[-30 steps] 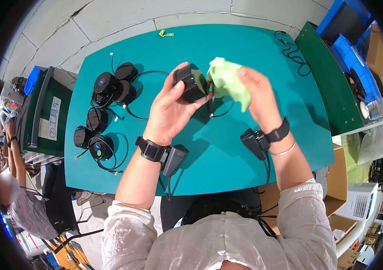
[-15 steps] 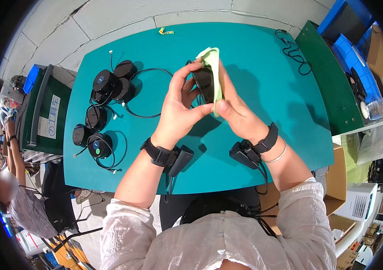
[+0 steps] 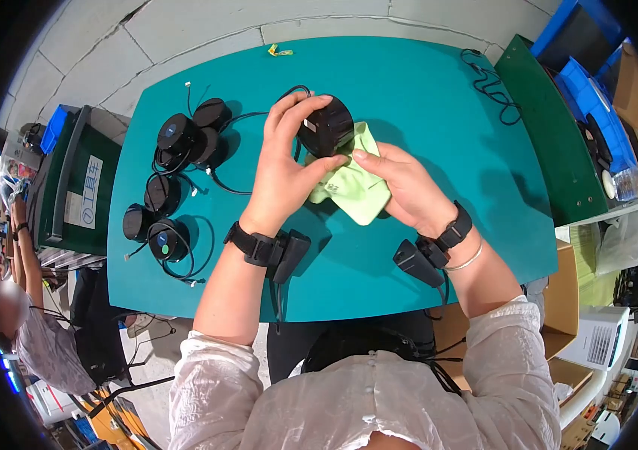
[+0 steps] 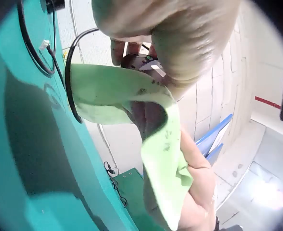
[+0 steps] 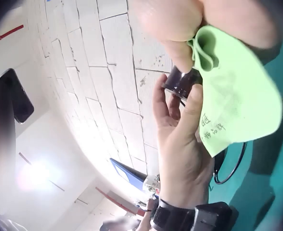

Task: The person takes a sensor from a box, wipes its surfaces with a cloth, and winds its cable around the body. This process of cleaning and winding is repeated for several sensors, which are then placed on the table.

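Observation:
My left hand (image 3: 278, 176) grips a black round puck-shaped device (image 3: 330, 124) above the table, fingers over its far side and thumb at its near edge. A black cable (image 4: 70, 72) runs from it past the cloth in the left wrist view. A light green cloth (image 3: 356, 196) hangs below and beside the device, pinched by my right hand (image 3: 407, 186) between thumb and fingers close to the device's lower edge. Dark printed marks show on the cloth (image 5: 242, 106) in the right wrist view, where it partly covers the device (image 5: 180, 83).
Several similar black devices (image 3: 176, 133) with cables lie at the left of the green table (image 3: 439, 285). A coiled black cable (image 3: 493, 90) is at the back right, and a small yellow scrap (image 3: 280, 51) at the back edge. Green cabinets flank both sides; another person (image 3: 49, 330) is at far left.
The cloth, first apart from the device, was pressed flat against its face, then shifted down to the lower edge. My left hand has tilted the device so its broad face shows.

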`<action>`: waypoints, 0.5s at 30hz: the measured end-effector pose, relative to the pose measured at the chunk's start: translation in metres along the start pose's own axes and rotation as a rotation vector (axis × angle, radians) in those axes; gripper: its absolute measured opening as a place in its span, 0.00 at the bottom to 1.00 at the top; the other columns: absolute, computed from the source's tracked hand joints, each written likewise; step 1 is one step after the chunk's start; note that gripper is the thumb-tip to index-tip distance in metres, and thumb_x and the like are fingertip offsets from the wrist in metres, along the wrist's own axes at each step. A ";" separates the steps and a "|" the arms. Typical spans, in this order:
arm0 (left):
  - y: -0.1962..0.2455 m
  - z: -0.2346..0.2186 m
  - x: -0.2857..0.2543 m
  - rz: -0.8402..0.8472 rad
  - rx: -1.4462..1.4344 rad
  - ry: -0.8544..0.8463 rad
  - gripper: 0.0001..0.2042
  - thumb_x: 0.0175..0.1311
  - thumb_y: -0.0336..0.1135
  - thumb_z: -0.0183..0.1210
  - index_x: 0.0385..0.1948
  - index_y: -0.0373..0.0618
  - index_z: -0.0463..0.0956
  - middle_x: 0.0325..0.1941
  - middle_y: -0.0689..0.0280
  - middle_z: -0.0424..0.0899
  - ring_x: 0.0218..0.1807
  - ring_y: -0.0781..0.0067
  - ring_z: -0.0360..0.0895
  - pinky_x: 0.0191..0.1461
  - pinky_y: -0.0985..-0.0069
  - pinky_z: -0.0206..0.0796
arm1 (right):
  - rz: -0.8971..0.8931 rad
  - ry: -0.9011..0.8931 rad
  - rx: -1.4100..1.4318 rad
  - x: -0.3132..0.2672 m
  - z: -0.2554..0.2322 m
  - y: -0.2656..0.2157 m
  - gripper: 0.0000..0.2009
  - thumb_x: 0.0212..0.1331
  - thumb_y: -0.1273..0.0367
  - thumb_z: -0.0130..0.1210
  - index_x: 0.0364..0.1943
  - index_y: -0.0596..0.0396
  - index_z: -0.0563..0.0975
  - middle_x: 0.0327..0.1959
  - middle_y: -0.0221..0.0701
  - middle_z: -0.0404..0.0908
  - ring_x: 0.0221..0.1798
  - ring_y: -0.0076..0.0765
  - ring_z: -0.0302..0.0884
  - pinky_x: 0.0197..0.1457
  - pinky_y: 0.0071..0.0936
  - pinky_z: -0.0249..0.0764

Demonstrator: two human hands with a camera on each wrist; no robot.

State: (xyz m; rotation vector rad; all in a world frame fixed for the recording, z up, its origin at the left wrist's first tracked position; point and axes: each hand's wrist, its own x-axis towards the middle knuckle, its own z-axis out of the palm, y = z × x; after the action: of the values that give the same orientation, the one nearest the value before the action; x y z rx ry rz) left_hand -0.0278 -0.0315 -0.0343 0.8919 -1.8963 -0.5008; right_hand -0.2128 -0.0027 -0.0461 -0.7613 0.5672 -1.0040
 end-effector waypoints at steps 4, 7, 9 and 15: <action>-0.010 0.004 0.000 -0.193 -0.247 0.045 0.37 0.42 0.24 0.72 0.60 0.45 0.66 0.57 0.60 0.73 0.62 0.65 0.70 0.65 0.69 0.64 | 0.027 0.191 -0.035 -0.002 -0.001 -0.015 0.13 0.67 0.67 0.50 0.48 0.63 0.75 0.43 0.37 0.82 0.43 0.34 0.83 0.47 0.30 0.80; -0.011 0.006 -0.002 -0.336 -0.567 0.077 0.34 0.50 0.26 0.69 0.61 0.43 0.64 0.57 0.60 0.73 0.56 0.67 0.74 0.60 0.70 0.68 | -0.226 0.233 0.099 0.002 -0.017 -0.029 0.14 0.68 0.67 0.49 0.48 0.65 0.74 0.46 0.39 0.81 0.47 0.36 0.81 0.52 0.33 0.78; -0.012 0.005 -0.003 -0.460 -0.844 0.073 0.31 0.58 0.32 0.65 0.63 0.42 0.62 0.58 0.57 0.73 0.57 0.63 0.74 0.61 0.65 0.69 | -0.387 0.362 0.175 0.006 -0.031 -0.039 0.15 0.69 0.66 0.47 0.51 0.65 0.73 0.47 0.39 0.80 0.49 0.36 0.80 0.54 0.33 0.76; -0.007 0.007 -0.006 -0.558 -1.198 -0.018 0.30 0.64 0.50 0.58 0.61 0.40 0.61 0.57 0.55 0.74 0.55 0.52 0.77 0.60 0.61 0.72 | -0.649 0.565 -0.476 0.002 -0.035 -0.040 0.18 0.70 0.61 0.45 0.52 0.62 0.73 0.39 0.29 0.78 0.41 0.25 0.75 0.46 0.23 0.72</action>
State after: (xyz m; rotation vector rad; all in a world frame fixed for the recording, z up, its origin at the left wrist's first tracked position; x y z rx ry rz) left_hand -0.0297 -0.0320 -0.0455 0.5360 -0.9776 -1.7250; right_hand -0.2590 -0.0277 -0.0363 -1.1254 1.1115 -1.7431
